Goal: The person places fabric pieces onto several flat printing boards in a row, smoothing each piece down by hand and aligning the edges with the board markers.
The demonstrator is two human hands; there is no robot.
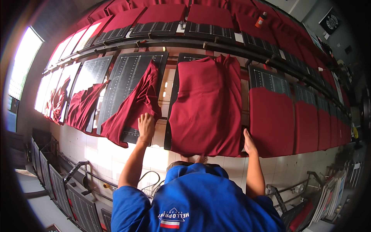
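A loose maroon cloth lies bunched and slanted across a black board with white ruler marks. My left hand is on its lower right part, fingers curled into the fabric. In front of me, a wider maroon cloth covers most of another black board, wrinkled along its right side. Beside that cloth's lower right corner is my right hand, its fingers stretched out. Whether the fingertips touch the cloth or the board edge is hard to see.
More boards with smooth maroon cloth run off to the right; crumpled cloth lies on boards at left. A dark rail separates the far row, where an orange bottle stands. Racked boards are behind me at left.
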